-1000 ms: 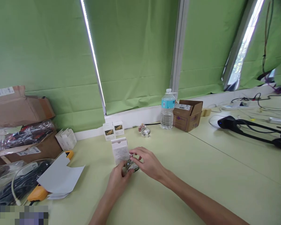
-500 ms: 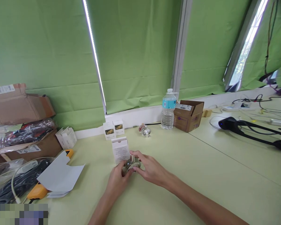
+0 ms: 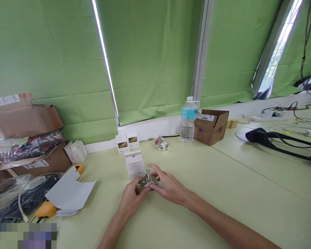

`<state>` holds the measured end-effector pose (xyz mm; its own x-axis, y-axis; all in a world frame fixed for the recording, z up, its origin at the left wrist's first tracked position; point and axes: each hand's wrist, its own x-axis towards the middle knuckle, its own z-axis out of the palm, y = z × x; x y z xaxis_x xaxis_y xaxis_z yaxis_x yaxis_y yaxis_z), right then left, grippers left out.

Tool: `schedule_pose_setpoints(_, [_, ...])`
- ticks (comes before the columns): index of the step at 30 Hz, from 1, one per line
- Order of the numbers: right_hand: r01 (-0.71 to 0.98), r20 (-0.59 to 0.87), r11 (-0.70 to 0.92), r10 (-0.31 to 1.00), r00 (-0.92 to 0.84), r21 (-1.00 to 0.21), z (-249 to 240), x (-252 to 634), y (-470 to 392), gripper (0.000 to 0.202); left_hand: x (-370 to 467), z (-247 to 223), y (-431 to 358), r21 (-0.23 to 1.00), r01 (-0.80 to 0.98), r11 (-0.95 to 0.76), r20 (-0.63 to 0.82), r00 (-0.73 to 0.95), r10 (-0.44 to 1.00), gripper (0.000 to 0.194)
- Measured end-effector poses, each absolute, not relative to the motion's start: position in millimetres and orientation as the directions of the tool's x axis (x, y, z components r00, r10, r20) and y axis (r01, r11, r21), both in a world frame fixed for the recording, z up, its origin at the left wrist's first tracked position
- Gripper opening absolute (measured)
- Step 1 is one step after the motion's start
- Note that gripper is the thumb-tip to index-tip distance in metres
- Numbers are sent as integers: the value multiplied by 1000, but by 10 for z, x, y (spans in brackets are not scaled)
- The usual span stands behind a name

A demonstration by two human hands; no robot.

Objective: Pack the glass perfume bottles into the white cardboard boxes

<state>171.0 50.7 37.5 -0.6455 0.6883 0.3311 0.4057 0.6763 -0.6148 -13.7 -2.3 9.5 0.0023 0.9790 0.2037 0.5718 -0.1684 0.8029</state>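
Note:
A rounded glass perfume bottle (image 3: 147, 180) with a silver cap sits between my two hands, low over the table. My left hand (image 3: 132, 194) grips its left side with thumb and fingers. From the right, my right hand (image 3: 168, 186) has its thumb on the front of the glass and its fingers curled round behind. Just past the bottle stands an upright white carton (image 3: 134, 166) with printed text and its top flap showing. Part of the bottle's body is hidden by my fingers.
Two small white boxes (image 3: 127, 143) stand near the wall, with more glass bottles (image 3: 162, 144) to their right. A water bottle (image 3: 188, 124) and an open cardboard box (image 3: 211, 128) are behind. White paper (image 3: 69, 192) lies left; black glasses-like gear (image 3: 280, 143) lies right.
The perfume bottle has tipped so its cap's top now shows towards me. Both hands keep hold of it. The whole view has shifted slightly.

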Motion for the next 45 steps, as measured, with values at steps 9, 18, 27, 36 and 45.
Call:
schedule_pose_setpoints(9, [414, 333, 693, 676, -657, -591, 306, 1710, 582, 28, -367, 176, 6, 773, 612, -165, 440, -330, 835, 29])
schedule_pose_setpoints(18, [464, 306, 710, 670, -677, -529, 310, 1725, 540, 26, -620, 558, 203, 570, 777, -268, 628, -202, 752, 33])
schedule_pose_setpoints(27, [465, 304, 719, 662, -685, -517, 305, 1730, 544, 27, -611, 509, 409, 668, 661, -341, 564, -152, 811, 13])
schedule_pose_setpoints(36, [373, 366, 707, 658, -658, -601, 449, 1735, 420, 25, -557, 347, 235, 607, 702, -373, 592, -86, 801, 20])
schedule_pose_setpoints(45, [216, 588, 762, 618, -521, -610, 920, 1554, 544, 26, -439, 410, 132, 535, 747, -394, 562, 33, 826, 24])
